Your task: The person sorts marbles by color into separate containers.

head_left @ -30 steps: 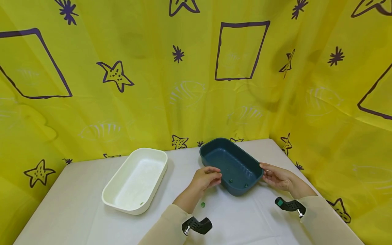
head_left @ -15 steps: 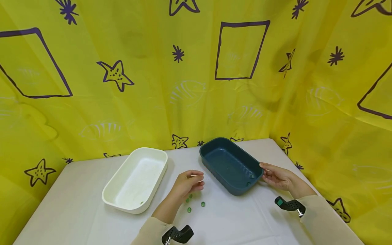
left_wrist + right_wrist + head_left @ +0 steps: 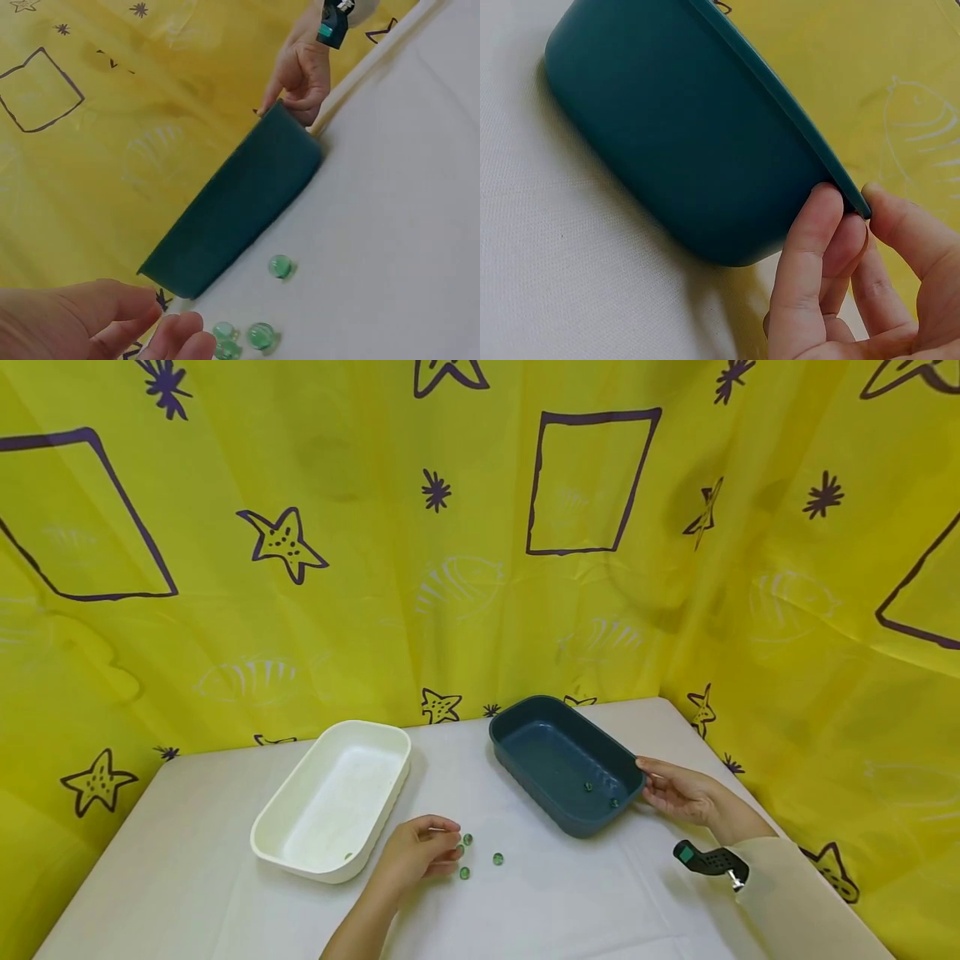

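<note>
My right hand point(image 3: 684, 795) pinches the rim of a dark teal tray point(image 3: 558, 747) at its near right corner. In the right wrist view the thumb is on one side of the rim point(image 3: 810, 142) and the fingers are on the other. Two green glass marbles point(image 3: 588, 787) lie in the tray's near end. My left hand point(image 3: 422, 852) hovers low over the cloth with loosely bent fingers and nothing between them. Its fingertips are right beside several green marbles point(image 3: 260, 336) grouped on the cloth, one partly hidden. Another loose marble point(image 3: 498, 859) lies nearer the teal tray.
A cream-white tray point(image 3: 268, 806) stands on the left of the white-covered table point(image 3: 570, 910), with one small green marble point(image 3: 348, 857) at its near end. Yellow printed curtains point(image 3: 360, 610) hang along the back and right edges.
My left hand has moved left and nearer from the teal tray's side, uncovering marbles on the cloth. The marbles inside the teal tray have rolled about. The right hand keeps its hold.
</note>
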Tool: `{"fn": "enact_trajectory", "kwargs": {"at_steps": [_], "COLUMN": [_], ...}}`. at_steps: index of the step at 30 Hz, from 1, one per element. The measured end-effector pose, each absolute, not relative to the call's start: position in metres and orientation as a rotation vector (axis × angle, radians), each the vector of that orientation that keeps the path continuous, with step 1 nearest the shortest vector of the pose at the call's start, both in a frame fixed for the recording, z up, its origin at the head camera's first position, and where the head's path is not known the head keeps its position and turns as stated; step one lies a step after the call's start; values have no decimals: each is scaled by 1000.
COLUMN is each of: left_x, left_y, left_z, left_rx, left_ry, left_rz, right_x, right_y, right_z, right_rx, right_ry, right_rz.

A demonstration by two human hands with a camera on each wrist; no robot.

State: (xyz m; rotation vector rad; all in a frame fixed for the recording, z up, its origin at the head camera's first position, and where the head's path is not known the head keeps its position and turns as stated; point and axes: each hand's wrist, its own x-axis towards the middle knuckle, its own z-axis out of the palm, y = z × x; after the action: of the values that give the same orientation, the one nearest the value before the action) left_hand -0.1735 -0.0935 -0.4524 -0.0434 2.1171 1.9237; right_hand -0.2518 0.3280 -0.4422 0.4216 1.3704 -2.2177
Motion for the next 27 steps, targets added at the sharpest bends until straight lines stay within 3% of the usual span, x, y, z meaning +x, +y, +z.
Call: {"fn": "enact_trajectory", "kwargs": {"at_steps": [27], "left_x": [-151], "left_y": [-81], "left_z": [-471], "left_rx": [118], "left_ry": [2599], "left_rz": [1544], "right_x": [-253], "right_y": [330], "right_z": [-446], "right_rx": [404], "right_ry": [1358], "right_rz": [-2217]}}
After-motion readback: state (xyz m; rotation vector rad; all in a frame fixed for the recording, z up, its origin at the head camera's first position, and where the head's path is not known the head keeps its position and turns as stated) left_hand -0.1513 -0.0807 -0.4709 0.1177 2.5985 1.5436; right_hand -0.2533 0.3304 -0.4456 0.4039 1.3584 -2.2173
